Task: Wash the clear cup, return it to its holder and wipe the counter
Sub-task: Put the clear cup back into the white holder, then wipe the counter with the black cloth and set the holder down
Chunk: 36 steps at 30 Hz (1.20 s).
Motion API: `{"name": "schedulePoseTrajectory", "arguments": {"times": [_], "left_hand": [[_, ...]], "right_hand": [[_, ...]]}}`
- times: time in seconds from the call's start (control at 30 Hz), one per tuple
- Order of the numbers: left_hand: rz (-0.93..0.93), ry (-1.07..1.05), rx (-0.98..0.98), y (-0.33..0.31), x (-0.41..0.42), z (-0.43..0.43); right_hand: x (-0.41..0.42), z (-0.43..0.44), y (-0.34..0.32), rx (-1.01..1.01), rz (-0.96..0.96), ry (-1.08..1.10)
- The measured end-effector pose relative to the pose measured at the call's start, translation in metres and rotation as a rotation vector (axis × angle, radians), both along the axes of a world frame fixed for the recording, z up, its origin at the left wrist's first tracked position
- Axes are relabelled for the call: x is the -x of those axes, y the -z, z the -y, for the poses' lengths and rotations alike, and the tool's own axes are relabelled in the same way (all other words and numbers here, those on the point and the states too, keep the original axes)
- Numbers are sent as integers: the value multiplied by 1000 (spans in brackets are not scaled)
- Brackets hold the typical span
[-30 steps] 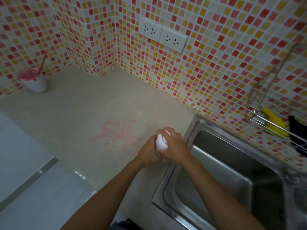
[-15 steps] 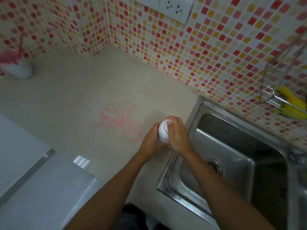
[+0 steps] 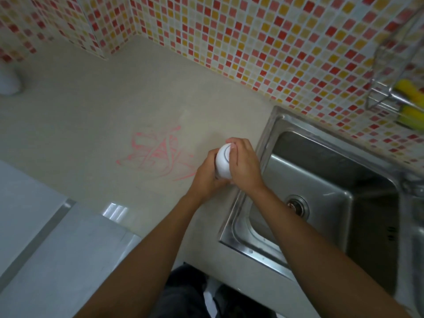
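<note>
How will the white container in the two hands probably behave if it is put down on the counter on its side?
The white container looks round and smooth with a domed end, so on the counter it would probably roll. Both the left hand and right hand grip it, which hints it may be slippery. It seems rigid.

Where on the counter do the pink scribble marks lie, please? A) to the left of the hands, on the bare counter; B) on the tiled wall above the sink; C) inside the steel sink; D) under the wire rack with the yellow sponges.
A: the pink scribble marks lie on the counter, left of the left hand and well clear of the sink.
</note>
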<state>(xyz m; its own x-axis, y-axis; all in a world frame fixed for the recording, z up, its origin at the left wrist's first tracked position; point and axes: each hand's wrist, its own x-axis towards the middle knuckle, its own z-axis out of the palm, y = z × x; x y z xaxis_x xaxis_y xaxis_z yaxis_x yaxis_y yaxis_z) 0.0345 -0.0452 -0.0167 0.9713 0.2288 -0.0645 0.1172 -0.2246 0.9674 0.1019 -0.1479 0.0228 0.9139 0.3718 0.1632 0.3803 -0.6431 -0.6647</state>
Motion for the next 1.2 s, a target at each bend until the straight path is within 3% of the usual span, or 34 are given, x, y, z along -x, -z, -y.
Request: {"name": "schedulePoseTrajectory", "arguments": {"times": [0.17, 0.27, 0.37, 0.5, 0.63, 0.9, 1.0, 1.1, 1.2], "left_hand": [[-27, 84, -49, -10, 3, -1], [-88, 166, -190, -14, 4, -16], [-209, 18, -333, -25, 17, -30], [-38, -155, -416, -52, 22, -27], [130, -235, -445, -93, 3, 14], [517, 111, -697, -199, -80, 173], [567, 188, -855, -228, -119, 219], [466, 224, -1004, -235, -158, 244], [363, 203, -1152, -223, -176, 253]], "right_hand": [[2, 1, -19, 63, -119, -48], [17, 10, -36, 20, -79, 65], [37, 43, -43, -12, 12, 97], [52, 111, -36, 69, -20, 159], [57, 180, -55, -12, -10, 325], [5, 267, -179, -163, 322, 503], [-41, 290, -216, -159, 376, 515], [-92, 312, -224, -54, 225, 511], [-125, 327, -215, 199, -53, 519]]}}
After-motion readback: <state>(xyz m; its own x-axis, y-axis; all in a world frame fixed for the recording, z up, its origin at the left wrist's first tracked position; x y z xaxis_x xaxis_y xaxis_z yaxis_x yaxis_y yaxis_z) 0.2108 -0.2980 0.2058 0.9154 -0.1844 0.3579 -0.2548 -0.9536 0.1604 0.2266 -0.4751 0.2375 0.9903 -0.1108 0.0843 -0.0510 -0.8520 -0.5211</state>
